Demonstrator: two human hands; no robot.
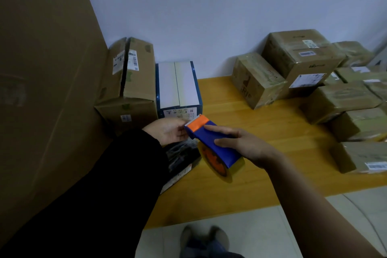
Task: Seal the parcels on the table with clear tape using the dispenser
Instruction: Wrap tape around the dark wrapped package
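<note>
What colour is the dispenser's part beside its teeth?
Orange front part on the blue dispenser; head view.

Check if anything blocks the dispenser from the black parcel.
Nothing visible does. The right hand holds the dispenser beside the parcel; the left hand, at its orange end, hovers over the parcel.

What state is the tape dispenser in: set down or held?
Held: the right hand grips the tape dispenser; the left hand touches its orange end.
</note>
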